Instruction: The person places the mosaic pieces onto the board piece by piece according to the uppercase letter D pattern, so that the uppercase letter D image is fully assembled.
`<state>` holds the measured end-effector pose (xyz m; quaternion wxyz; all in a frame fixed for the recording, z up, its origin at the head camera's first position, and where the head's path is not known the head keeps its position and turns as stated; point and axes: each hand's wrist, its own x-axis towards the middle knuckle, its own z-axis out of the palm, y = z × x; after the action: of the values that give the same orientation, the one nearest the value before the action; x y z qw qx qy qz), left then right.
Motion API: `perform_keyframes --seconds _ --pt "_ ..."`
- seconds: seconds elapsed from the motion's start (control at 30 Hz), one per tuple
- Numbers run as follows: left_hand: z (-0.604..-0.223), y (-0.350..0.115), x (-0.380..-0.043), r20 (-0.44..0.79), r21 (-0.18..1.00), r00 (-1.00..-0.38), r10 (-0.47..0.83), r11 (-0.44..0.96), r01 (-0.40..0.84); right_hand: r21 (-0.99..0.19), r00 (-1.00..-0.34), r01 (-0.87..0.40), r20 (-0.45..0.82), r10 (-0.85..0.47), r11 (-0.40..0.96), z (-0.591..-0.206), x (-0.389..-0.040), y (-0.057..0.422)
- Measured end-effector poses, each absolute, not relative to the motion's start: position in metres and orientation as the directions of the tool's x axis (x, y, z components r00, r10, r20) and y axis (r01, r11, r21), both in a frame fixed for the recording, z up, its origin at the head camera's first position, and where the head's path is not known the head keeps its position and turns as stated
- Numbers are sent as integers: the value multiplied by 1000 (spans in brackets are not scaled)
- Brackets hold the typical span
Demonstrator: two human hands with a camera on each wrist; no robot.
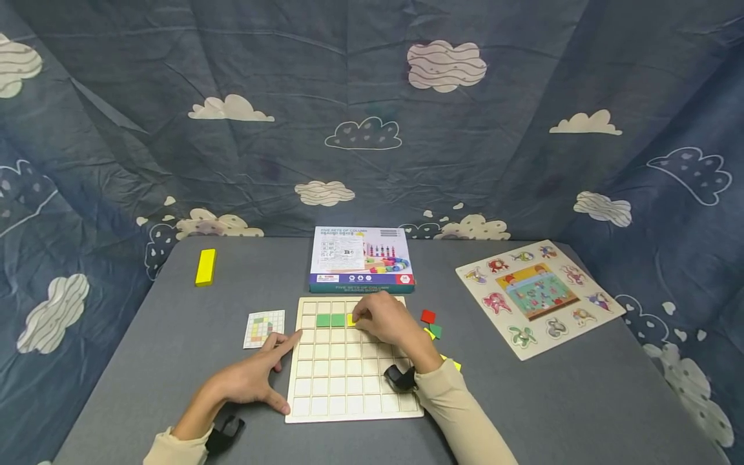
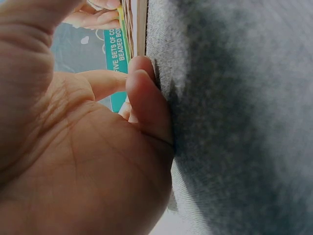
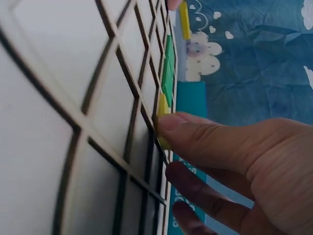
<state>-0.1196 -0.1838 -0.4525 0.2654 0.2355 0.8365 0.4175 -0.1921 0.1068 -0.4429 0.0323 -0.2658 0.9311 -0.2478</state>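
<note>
A pale wooden grid board (image 1: 337, 387) lies on the table. Two green square tiles (image 1: 330, 320) sit side by side in its second row from the far edge. Just right of them, my right hand (image 1: 386, 320) pinches a yellow tile (image 3: 164, 143) at the grid, its thumb across the tile. Another yellow piece (image 3: 163, 104) shows beside the thumb in the right wrist view. My left hand (image 1: 250, 378) rests along the board's left edge, index fingertip at the side and thumb at the near corner. Its other fingers are partly bent beside a pattern card (image 1: 264, 328).
Loose red (image 1: 428, 316), green (image 1: 435, 331) and yellow tiles (image 1: 452, 363) lie right of the board, partly behind my right arm. A boxed bead set (image 1: 363, 258) stands behind it. A yellow block (image 1: 205, 267) is far left, an animal puzzle board (image 1: 485, 307) at right.
</note>
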Motion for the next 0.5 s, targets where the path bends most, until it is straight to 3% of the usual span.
perform_keyframes --seconds 0.2,0.5 --pt "-453 -183 -120 -249 826 -749 614 539 167 -534 -846 -462 27 -532 708 -436 -191 113" --pt "-454 -183 -120 -235 829 -757 610 533 172 -485 -823 -462 -78 -563 743 -429 -188 114"
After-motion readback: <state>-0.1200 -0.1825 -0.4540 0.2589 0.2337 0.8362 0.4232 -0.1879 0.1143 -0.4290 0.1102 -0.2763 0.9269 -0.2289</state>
